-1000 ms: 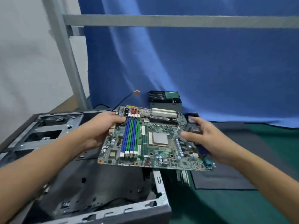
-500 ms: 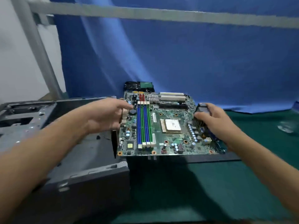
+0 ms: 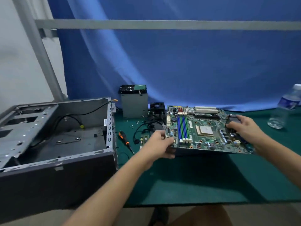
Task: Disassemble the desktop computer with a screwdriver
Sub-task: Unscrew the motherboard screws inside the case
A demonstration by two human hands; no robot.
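Holding motherboard [image 3: 202,131] level above green mat [image 3: 203,180], right of case [image 3: 53,141]; left hand [image 3: 160,144] grips left edge, right hand [image 3: 242,128] grips right edge; long axis spans between them.

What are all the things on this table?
mat: 1, green, covers table
computer case: 1, grey, open, left
motherboard: 1, green, held over mat, right of computer case
screwdriver: 1, orange and black, on mat beside computer case
box: 1, grey, back of mat, black drive on top
fan: 1, black, right of box
cables: several, black, between screwdriver and motherboard
screws: several, silver, before box
water bottle: 1, clear, far right
curtain: 1, blue, behind
left hand: 1, grips motherboard's left edge
right hand: 1, grips motherboard's right edge
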